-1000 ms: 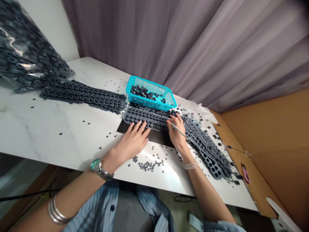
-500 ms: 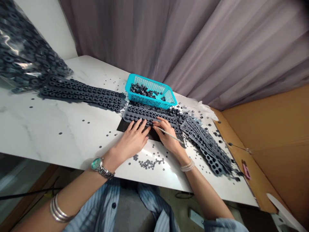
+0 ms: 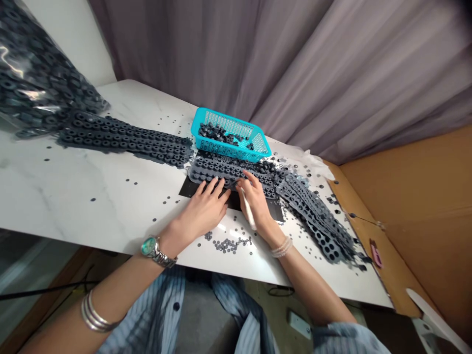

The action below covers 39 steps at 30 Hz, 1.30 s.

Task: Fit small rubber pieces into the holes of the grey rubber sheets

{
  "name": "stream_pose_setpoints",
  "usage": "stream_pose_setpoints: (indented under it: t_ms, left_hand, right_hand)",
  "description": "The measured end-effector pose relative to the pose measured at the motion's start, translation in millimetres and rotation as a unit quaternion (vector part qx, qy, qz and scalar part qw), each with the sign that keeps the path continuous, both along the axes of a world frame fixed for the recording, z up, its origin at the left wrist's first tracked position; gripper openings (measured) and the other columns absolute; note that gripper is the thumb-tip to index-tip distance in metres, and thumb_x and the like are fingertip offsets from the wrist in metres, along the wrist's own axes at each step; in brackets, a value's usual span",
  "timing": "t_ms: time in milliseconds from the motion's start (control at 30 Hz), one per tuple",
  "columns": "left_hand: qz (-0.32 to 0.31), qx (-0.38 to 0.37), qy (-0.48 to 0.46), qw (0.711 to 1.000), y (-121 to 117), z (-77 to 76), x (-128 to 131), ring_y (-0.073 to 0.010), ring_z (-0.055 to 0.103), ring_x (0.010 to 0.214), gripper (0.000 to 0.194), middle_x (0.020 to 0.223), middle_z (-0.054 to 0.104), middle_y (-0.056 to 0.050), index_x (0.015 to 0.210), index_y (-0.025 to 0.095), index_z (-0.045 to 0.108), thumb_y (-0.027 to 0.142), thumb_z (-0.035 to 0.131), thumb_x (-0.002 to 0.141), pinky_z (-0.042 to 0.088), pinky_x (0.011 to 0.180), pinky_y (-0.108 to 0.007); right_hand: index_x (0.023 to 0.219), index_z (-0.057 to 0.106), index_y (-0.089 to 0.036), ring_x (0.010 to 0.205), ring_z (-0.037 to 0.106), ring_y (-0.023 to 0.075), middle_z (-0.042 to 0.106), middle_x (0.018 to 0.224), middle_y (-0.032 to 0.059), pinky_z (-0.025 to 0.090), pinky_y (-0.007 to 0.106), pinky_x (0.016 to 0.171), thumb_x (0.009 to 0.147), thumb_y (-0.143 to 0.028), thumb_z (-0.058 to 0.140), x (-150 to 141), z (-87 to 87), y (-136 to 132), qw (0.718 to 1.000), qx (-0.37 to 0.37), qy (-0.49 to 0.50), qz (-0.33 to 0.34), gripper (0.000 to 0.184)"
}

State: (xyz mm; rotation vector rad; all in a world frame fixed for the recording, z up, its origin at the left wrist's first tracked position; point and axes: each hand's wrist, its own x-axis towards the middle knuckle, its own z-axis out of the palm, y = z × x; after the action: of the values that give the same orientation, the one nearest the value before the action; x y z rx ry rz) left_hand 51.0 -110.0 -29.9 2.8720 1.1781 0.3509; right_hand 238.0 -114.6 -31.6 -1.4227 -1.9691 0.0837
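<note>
Head view. The person's left hand (image 3: 201, 212) is lying on a grey moulded rubber sheet (image 3: 217, 171), with its fingers spread open and gripping nothing. The person's right hand (image 3: 257, 204) is curling its fingers around a thin pale stick (image 3: 248, 210), and its fingertips are touching the same sheet, just beside the left hand. The stick's tip is hidden by the fingers.

The sheet is lying on a flat black mat (image 3: 193, 188) on a white marble table top (image 3: 92, 189), and rows of rings are standing in it. A dark ring-studded strip (image 3: 125, 143) is lying farther left, touching a clear plastic bag of dark ring-studded sheets (image 3: 37, 73); these appear to be waiting, their rings in place.

A teal perforated plastic basket (image 3: 228, 120) is standing just beyond the hands and is holding a loose heap of dark rubber rings (image 3: 217, 132), seemingly what has been collected so far. To the right, a pile of grey perforated sheets with empty holes (image 3: 320, 228) is building up, apparently the finished part. Small dark rubber pieces (image 3: 228, 244) are scattering across the table top near the hands.
</note>
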Motion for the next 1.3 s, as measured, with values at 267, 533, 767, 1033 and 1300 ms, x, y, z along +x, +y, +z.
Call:
stream_pose_setpoints:
  t_ms: [267,533,767,1033,1300]
  left_hand:
    - [-0.005,-0.008,-0.001,1.000,-1.2,0.4,-0.4,-0.0346,0.026,0.144,0.051,0.155,0.033,-0.017,0.145,0.012,0.042,0.031,0.031,0.099,0.025,0.114,-0.054]
    - [0.000,0.005,-0.008,1.000,-3.4,-2.1,0.1,-0.0340,0.027,0.144,0.051,0.154,0.035,-0.017,0.142,0.014,0.045,0.038,0.033,0.100,0.026,0.113,-0.053]
    - [0.002,0.001,-0.011,1.000,-4.7,1.6,-0.2,-0.0335,0.027,0.144,0.050,0.152,0.038,-0.018,0.141,0.013,0.047,0.038,0.034,0.099,0.025,0.114,-0.052]
    - [0.004,0.002,-0.008,1.000,-4.0,0.5,0.2,-0.0323,0.027,0.144,0.050,0.152,0.039,-0.016,0.142,0.015,0.046,0.039,0.036,0.099,0.025,0.114,-0.051]
    - [0.001,-0.010,-0.007,1.000,-3.9,2.4,0.6,-0.0316,0.029,0.143,0.051,0.153,0.038,-0.015,0.144,0.015,0.043,0.038,0.035,0.099,0.024,0.114,-0.051]
  right_hand:
    - [0.090,0.056,-0.023,0.144,0.029,0.0312,0.063,0.120,0.0139,0.025,0.065,0.114,0.096,-0.034,0.044,49.2,12.3,14.0,0.991,0.062,0.021,-0.120,0.017]
    - [0.093,0.060,-0.024,0.132,0.050,0.0244,0.069,0.115,0.0088,0.044,0.048,0.106,0.095,-0.042,0.048,17.6,15.8,23.6,0.991,-0.078,0.090,0.057,0.021]
    - [0.092,0.060,-0.024,0.133,0.049,0.0244,0.071,0.112,0.0084,0.044,0.047,0.105,0.095,-0.043,0.049,4.7,9.9,24.4,0.990,-0.092,0.075,0.078,0.022]
    - [0.093,0.059,-0.025,0.131,0.050,0.0238,0.070,0.113,0.0082,0.044,0.047,0.105,0.096,-0.039,0.048,5.3,9.3,23.7,0.992,-0.085,0.053,0.080,0.018]
    - [0.097,0.059,-0.026,0.129,0.049,0.0250,0.065,0.116,0.0099,0.043,0.049,0.106,0.096,-0.032,0.044,0.4,0.5,29.7,0.997,-0.027,-0.028,0.072,0.017]
